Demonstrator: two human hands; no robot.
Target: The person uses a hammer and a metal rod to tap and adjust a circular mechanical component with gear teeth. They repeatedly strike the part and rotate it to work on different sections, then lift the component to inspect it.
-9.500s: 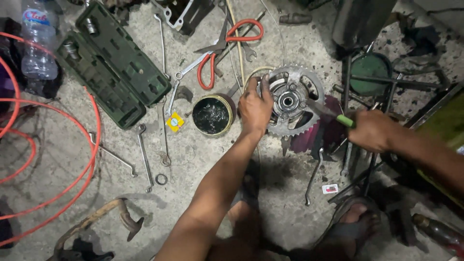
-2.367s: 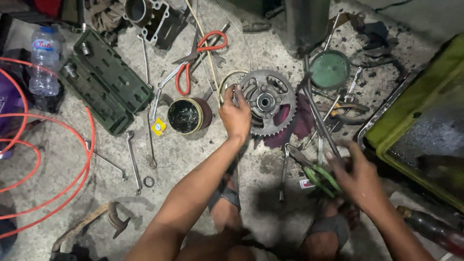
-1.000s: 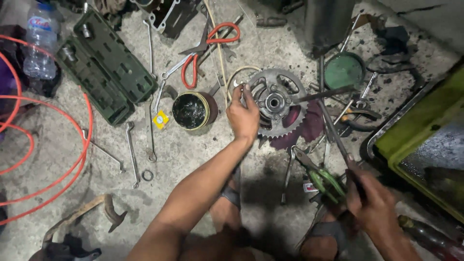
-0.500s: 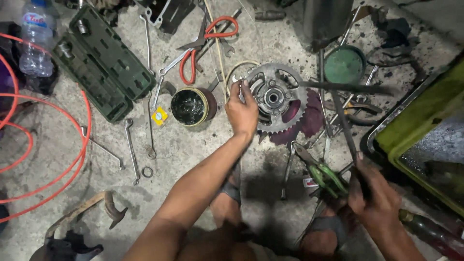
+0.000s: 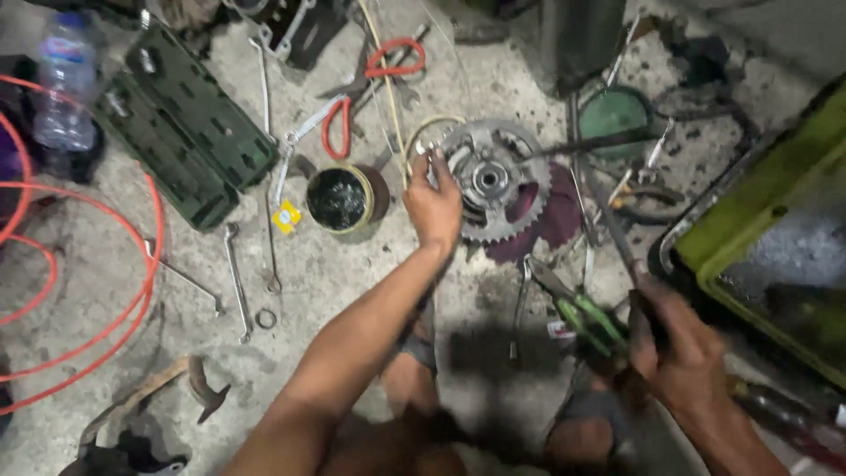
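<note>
A rough concrete floor (image 5: pixel 352 282) fills the view, strewn with tools. At the right edge sits a large yellow-green tray (image 5: pixel 775 238), tilted, with a greyish inside. At upper left lies an open dark green socket case (image 5: pixel 181 123), and around it curves an orange hose (image 5: pixel 132 300) that loops off the left edge. A clear plastic bottle (image 5: pixel 63 84) stands beside the case.

In the upper middle lies a toothed metal sprocket (image 5: pixel 507 189) with its hub facing up, flat on a dark red rag (image 5: pixel 560 225). The left hand (image 5: pixel 434 204) rests on the sprocket's left rim, its grip closed lightly over the edge with fingertips on the teeth. Just left of it stands a round tin of black grease (image 5: pixel 339 198), lid off.

The right hand (image 5: pixel 674 344) is low at the right, well apart from the sprocket; its grip is wrapped tight around the handle of a long dark rod-like tool (image 5: pixel 608 220), whose shaft runs up toward the sprocket's right side. The tool's tip is too blurred to make out. Green-handled pliers (image 5: pixel 577 308) lie just beside that hand.

A round green lid (image 5: pixel 615 113) lies above right of the sprocket. Red-handled snips (image 5: pixel 392 62) lie at the top, and a slim combination wrench (image 5: pixel 236 282) and a small metal ring (image 5: pixel 265 318) lie at left centre.
</note>
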